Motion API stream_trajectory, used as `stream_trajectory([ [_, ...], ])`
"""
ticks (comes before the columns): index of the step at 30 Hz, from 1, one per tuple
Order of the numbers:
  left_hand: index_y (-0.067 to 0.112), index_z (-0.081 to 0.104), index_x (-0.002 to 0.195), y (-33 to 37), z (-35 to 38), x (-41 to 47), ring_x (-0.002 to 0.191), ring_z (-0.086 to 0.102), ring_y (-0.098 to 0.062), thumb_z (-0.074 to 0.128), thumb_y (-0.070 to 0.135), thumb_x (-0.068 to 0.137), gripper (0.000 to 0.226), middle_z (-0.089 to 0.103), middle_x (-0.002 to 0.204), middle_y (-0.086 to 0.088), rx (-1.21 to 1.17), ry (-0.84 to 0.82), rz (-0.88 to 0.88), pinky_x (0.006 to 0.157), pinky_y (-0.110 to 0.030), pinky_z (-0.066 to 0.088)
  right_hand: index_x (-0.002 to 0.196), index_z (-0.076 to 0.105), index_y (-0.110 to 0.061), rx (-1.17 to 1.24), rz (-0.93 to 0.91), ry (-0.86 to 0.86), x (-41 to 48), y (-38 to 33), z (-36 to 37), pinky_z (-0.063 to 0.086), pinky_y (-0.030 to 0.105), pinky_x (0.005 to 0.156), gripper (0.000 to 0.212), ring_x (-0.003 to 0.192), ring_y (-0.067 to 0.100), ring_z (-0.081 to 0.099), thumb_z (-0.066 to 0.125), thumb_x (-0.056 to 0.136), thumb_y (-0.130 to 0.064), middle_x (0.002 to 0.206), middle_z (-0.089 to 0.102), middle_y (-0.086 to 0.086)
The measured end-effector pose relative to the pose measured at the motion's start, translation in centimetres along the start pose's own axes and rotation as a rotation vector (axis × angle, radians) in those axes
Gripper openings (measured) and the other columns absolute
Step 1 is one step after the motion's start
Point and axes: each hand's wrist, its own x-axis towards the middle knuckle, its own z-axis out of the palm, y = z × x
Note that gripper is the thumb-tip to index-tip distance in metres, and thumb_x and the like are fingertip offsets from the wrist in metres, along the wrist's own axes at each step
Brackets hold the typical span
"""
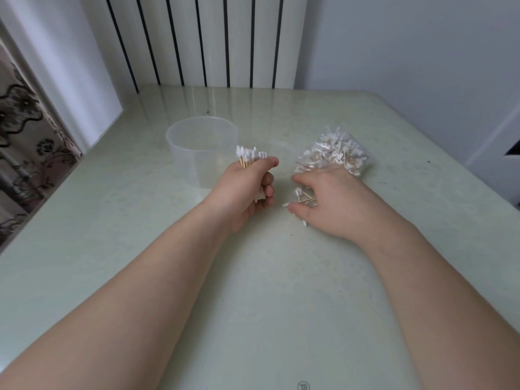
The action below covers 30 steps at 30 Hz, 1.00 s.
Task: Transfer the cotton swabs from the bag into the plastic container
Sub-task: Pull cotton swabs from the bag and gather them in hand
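Swab bundle (251, 157) upright in left hand (247, 190), fist closed round sticks, near side of container (202, 149) — not in it; bag (336, 152) at right, full; right hand (329, 201) arched over loose swabs (303, 196) on table (253, 299) — grip: cannot tell.
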Motion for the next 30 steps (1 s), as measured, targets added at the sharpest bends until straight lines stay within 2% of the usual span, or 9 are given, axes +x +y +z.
stream_trajectory([
  [4,0.014,0.059,0.103,-0.1,0.0,0.0,0.046,0.044,-0.011,0.058,0.018,0.100,0.005,0.045,0.053,0.006,0.017,-0.023,0.003,0.051,-0.025,0.043,0.096,0.062,-0.017,-0.030,-0.056,-0.042,0.3,0.1,0.4,0.040,0.032,0.092,0.024,0.095,0.025,0.055,0.060,0.087,-0.039,0.088,0.058,-0.002],
  [6,0.014,0.059,0.103,-0.1,0.1,0.0,0.046,0.044,-0.011,0.059,0.018,0.100,0.005,0.045,0.053,0.006,0.023,-0.027,0.006,0.051,-0.025,0.043,0.098,0.066,-0.015,0.038,-0.045,-0.027,0.3,0.3,0.3,0.043,0.032,0.087,0.019,0.092,0.024,0.057,0.061,0.085,-0.029,0.087,0.060,-0.001],
  [9,0.013,0.059,0.104,-0.1,0.0,0.0,0.045,0.045,-0.011,0.059,0.017,0.100,0.006,0.046,0.053,0.005,0.011,-0.021,0.012,0.050,-0.025,0.043,0.114,0.072,-0.018,0.218,-0.018,0.031,0.0,-0.2,-0.3,0.041,0.019,0.078,0.031,0.083,0.013,0.057,0.061,0.085,-0.012,0.095,0.068,-0.001],
  [11,0.013,0.059,0.103,-0.1,0.0,0.1,0.045,0.045,-0.011,0.060,0.017,0.100,0.006,0.048,0.053,0.005,0.004,-0.013,0.013,0.050,-0.024,0.043,0.113,0.074,-0.019,0.231,-0.010,0.103,-0.2,-0.5,-0.8,0.039,0.015,0.078,0.036,0.081,0.012,0.059,0.059,0.083,-0.005,0.099,0.071,0.000],
  [14,0.013,0.059,0.101,-0.2,0.0,0.3,0.045,0.046,-0.011,0.060,0.018,0.100,0.005,0.049,0.054,0.005,0.018,-0.001,0.020,0.050,-0.024,0.043,0.113,0.074,-0.021,0.167,0.073,0.199,-0.2,-0.5,-1.3,0.049,0.025,0.091,0.039,0.101,0.020,0.066,0.055,0.082,-0.006,0.108,0.074,0.002],
  [17,0.014,0.059,0.099,-0.3,0.0,0.4,0.046,0.046,-0.011,0.061,0.018,0.100,0.005,0.049,0.054,0.005,0.041,-0.003,0.030,0.050,-0.025,0.043,0.115,0.071,-0.020,0.030,0.153,0.184,-0.3,-0.4,-1.5,0.055,0.039,0.087,0.044,0.105,0.031,0.065,0.054,0.078,-0.005,0.108,0.072,0.006],
  [20,0.014,0.059,0.098,-0.4,0.1,0.4,0.046,0.046,-0.012,0.061,0.018,0.100,0.005,0.049,0.055,0.005,0.052,-0.011,0.036,0.050,-0.025,0.044,0.118,0.066,-0.020,-0.031,0.151,0.113,-0.6,-0.4,-1.3,0.054,0.038,0.083,0.047,0.104,0.033,0.063,0.056,0.076,-0.003,0.107,0.069,0.008],
  [25,0.014,0.059,0.095,-0.5,0.1,0.4,0.047,0.046,-0.012,0.060,0.018,0.100,0.007,0.049,0.054,0.005,0.065,-0.024,0.042,0.052,-0.025,0.044,0.129,0.058,-0.016,-0.015,0.157,-0.032,-0.4,-0.8,-1.0,0.049,0.040,0.095,0.051,0.117,0.032,0.055,0.054,0.079,-0.006,0.127,0.055,0.012],
  [30,0.014,0.060,0.095,-0.5,0.0,0.4,0.048,0.047,-0.013,0.060,0.019,0.100,0.007,0.050,0.055,0.005,0.073,-0.035,0.042,0.051,-0.025,0.045,0.119,0.062,-0.016,-0.025,0.179,-0.063,-0.4,-0.5,-0.8,0.049,0.034,0.090,0.042,0.110,0.032,0.057,0.056,0.077,-0.011,0.119,0.048,0.010],
])
